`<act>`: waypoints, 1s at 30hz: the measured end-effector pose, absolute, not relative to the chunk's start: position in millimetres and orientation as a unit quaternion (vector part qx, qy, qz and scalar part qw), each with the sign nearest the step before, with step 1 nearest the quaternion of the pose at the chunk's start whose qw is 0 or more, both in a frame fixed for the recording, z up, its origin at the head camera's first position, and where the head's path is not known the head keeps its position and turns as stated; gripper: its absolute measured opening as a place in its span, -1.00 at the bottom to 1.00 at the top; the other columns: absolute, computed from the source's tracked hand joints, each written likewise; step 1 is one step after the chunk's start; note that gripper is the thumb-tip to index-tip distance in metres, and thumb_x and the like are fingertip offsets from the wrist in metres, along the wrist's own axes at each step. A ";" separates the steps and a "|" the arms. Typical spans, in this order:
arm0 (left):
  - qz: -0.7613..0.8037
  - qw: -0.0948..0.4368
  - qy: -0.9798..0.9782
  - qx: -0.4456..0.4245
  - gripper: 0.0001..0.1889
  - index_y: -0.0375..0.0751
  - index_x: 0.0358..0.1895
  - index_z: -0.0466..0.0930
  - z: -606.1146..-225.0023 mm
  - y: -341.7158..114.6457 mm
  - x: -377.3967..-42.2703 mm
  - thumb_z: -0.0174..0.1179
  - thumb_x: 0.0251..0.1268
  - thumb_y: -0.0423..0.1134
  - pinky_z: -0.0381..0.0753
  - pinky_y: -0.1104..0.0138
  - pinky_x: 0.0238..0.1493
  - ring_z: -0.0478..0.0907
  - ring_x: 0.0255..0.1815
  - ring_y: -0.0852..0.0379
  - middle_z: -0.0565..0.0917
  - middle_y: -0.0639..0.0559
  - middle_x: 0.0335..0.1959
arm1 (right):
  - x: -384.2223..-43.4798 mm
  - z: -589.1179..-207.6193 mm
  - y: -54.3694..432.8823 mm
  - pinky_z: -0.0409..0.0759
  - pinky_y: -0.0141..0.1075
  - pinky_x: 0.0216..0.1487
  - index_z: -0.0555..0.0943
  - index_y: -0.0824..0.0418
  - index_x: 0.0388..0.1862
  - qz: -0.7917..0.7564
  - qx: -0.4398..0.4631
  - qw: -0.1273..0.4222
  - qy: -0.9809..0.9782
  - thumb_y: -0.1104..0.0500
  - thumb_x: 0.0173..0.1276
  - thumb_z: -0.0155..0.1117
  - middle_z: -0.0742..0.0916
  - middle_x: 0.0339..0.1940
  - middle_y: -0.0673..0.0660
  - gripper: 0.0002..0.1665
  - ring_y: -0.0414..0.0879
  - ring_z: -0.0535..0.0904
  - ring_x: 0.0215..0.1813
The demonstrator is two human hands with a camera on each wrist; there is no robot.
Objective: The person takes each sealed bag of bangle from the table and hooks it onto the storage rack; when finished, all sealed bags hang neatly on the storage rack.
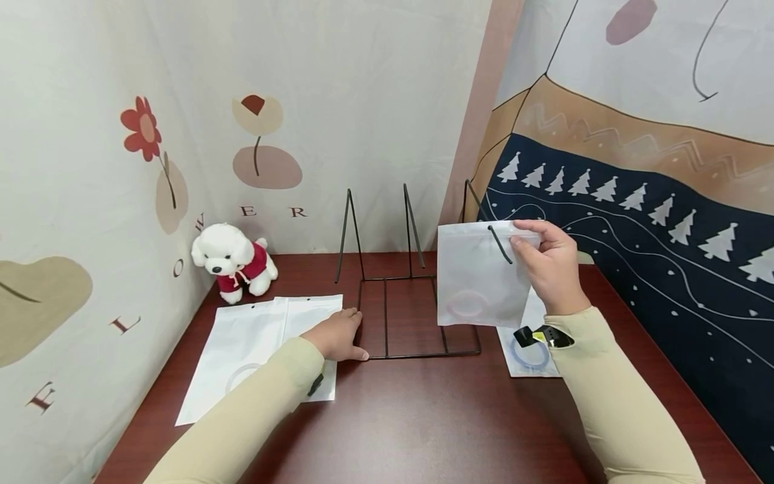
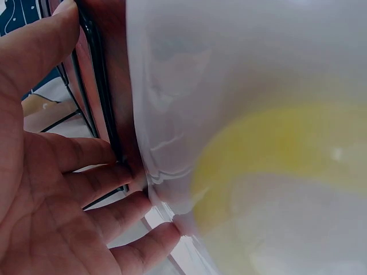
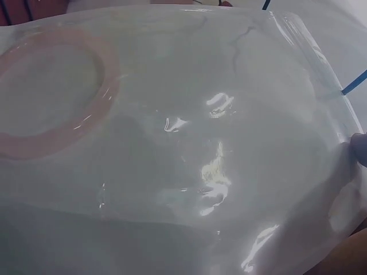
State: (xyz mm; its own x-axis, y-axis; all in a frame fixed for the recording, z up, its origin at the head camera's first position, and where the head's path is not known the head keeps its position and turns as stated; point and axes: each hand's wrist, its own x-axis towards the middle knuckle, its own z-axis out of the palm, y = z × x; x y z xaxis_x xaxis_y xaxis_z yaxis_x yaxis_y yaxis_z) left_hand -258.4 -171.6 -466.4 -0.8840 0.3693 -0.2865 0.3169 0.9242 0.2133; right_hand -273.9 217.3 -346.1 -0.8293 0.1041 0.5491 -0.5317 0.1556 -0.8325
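My right hand (image 1: 547, 269) pinches the top right corner of a white translucent zip bag (image 1: 478, 269). A pink ring (image 3: 106, 94) shows through the bag. The right prong (image 1: 500, 245) of a black wire rack (image 1: 417, 356) sticks out through the bag near its top edge. My left hand (image 1: 335, 335) rests at the left side of the rack's base, its fingers extended and the thumb against the wire (image 2: 94, 63). Beside those fingers lies a zip bag with a yellow ring (image 2: 258, 137) inside, mostly behind the sleeve in the head view.
Flat white bags (image 1: 248, 343) overlap at the left of the brown table (image 1: 417, 423). Another bag with a blue ring (image 1: 529, 356) lies under the right wrist. A plush white dog (image 1: 232, 259) in red stands at the back left. The rack's left and middle prongs (image 1: 408, 218) carry nothing.
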 end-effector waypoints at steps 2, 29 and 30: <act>0.080 0.162 0.967 0.179 0.02 -0.49 0.59 0.22 -466.2 -171.6 -258.5 0.44 0.32 0.17 0.21 -0.07 0.65 0.16 0.67 -0.33 0.23 -0.41 0.63 | -275.9 -345.6 216.3 0.75 -0.43 -0.07 0.75 0.27 0.18 0.627 0.145 0.256 -0.722 0.40 0.47 0.33 0.80 0.03 -0.04 -0.66 -0.15 0.73 -0.09; 0.082 0.167 0.966 0.180 0.02 -0.50 0.59 0.21 -463.4 -170.9 -257.8 0.44 0.33 0.16 0.19 -0.06 0.66 0.15 0.67 -0.33 0.22 -0.41 0.64 | -305.7 -338.2 208.3 0.73 -0.41 -0.02 0.73 0.17 0.25 0.619 0.119 0.236 -0.739 0.28 0.54 0.31 0.77 0.17 0.11 -0.65 -0.07 0.70 0.03; 0.081 0.167 0.966 0.180 0.02 -0.50 0.59 0.21 -463.5 -171.0 -257.8 0.44 0.34 0.16 0.19 -0.06 0.66 0.14 0.67 -0.33 0.22 -0.40 0.64 | -306.7 -338.1 208.2 0.73 -0.41 -0.02 0.72 0.17 0.25 0.618 0.118 0.236 -0.741 0.28 0.54 0.31 0.77 0.18 0.11 -0.65 -0.08 0.70 0.04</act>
